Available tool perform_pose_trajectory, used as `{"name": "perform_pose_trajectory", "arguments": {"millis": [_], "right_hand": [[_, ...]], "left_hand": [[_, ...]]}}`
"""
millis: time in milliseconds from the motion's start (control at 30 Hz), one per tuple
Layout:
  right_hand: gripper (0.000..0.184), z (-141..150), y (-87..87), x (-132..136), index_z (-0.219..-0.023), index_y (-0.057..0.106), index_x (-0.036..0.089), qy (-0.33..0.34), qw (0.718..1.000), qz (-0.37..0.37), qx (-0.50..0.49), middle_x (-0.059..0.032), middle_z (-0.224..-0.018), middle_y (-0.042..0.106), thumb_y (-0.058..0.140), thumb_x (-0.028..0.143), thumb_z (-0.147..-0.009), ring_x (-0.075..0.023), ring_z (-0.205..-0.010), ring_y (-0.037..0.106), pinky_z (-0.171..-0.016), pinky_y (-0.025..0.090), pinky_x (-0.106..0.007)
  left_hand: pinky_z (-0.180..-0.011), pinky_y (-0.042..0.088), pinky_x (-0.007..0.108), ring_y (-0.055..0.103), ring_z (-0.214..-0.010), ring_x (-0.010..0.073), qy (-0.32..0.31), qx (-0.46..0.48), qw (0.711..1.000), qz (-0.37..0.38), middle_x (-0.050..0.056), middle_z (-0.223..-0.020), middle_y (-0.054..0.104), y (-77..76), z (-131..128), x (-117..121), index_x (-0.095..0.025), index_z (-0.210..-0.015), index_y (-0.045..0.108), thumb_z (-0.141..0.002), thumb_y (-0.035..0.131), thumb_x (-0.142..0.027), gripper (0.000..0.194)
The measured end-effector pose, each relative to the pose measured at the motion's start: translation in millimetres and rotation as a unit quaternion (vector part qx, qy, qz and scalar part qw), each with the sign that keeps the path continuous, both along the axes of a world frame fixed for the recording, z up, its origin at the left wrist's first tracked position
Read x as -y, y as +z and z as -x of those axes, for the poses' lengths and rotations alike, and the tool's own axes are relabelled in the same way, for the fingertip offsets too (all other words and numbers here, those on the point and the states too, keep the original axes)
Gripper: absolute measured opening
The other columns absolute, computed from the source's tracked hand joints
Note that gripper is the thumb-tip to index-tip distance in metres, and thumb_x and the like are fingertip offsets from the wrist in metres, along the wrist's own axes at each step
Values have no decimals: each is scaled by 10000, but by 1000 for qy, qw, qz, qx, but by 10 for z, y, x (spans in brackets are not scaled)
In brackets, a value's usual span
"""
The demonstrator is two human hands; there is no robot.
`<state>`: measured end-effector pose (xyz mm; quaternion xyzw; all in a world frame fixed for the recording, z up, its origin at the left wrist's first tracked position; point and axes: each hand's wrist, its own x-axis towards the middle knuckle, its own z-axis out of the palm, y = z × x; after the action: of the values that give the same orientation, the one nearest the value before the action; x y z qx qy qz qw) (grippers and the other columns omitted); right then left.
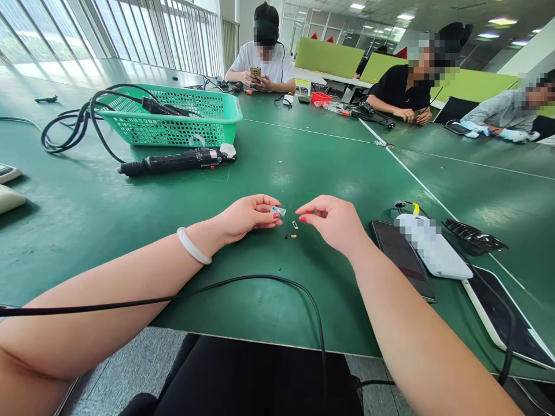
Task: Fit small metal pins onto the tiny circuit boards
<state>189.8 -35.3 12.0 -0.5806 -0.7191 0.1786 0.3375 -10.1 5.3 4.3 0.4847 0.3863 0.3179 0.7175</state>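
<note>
My left hand (254,218) pinches a small flat bluish-silver piece (278,211) between thumb and fingers, just above the green table (243,254). What kind of part it is cannot be made out. To its right, my right hand (332,219) is held with thumb and index fingertips close together; anything between them is too small to see. Below the fingertips lie a tiny pale rectangular frame (295,225), a small orange-copper bit (293,236) and a tiny black bit (286,236). My left wrist wears a white bangle (193,247).
A green basket (173,138) with black cable stands behind a black electric screwdriver (177,161). Phones (401,257), a white device (433,245) and a black tray (474,236) lie right. A black cable (260,277) crosses the near edge. Several people sit across the table.
</note>
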Motion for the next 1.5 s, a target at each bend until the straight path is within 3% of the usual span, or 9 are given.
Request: {"name": "perform_pose_trajectory", "arguments": {"millis": [100,167,467,533,633,767,1067,1500], "right_hand": [[90,-64,-43,-21,-770,729,247,25,990,119,71,15,-690,601,694,235,-688,-117,-585,491,-556,383,-279],[53,-42,-81,-28,-737,712,240,47,983,146,101,16,-702,601,679,231,-697,-117,-597,493,-556,375,-274],[201,45,-151,-65,-710,614,201,100,969,76,212,-17,-811,588,466,180,-843,-129,-692,509,-613,356,-273],[195,23,-129,-59,-714,597,196,101,977,40,186,-20,-813,580,453,151,-837,-129,-696,505,-620,362,-274],[198,22,-67,-19,-735,585,202,118,990,-42,64,-13,-799,577,436,123,-839,-133,-735,520,-667,399,-276],[210,80,-25,38,-755,605,219,179,979,-92,-41,-7,-808,572,445,127,-857,-130,-758,540,-703,444,-288],[215,142,-44,70,-724,657,236,209,970,-110,-64,12,-818,523,522,113,-839,-84,-694,525,-632,456,-240],[170,184,-40,91,-704,649,242,221,963,-60,-143,6,-826,508,555,176,-829,-101,-702,508,-619,471,-266]], "left_hand": [[-743,514,227,670,-737,94,36,35,998,30,33,-838,658,3,13,-27,-117,-932,568,-773,601,-18,191],[-749,516,227,673,-743,96,29,31,999,29,37,-852,658,2,14,-29,-114,-936,568,-785,585,-15,181],[-789,520,293,662,-728,106,-36,-17,999,-28,16,-762,649,-56,-7,-7,-108,-906,584,-689,695,-29,256],[-772,524,291,665,-744,116,-57,-16,997,-40,33,-789,667,-68,6,-18,-108,-915,593,-685,711,-63,262],[-737,529,280,665,-761,128,-98,-22,993,-56,47,-820,684,-67,29,-24,-117,-937,609,-690,720,-114,271],[-738,526,272,659,-769,121,-156,-24,985,-75,38,-818,688,-44,51,-16,-139,-933,630,-708,723,-181,248],[-764,528,273,663,-781,120,-222,3,974,-51,43,-852,691,-73,69,-11,-143,-884,640,-708,737,-236,221],[-696,547,227,658,-686,97,-224,46,973,-16,42,-811,683,-24,75,14,-126,-847,653,-651,787,-249,267]]}}
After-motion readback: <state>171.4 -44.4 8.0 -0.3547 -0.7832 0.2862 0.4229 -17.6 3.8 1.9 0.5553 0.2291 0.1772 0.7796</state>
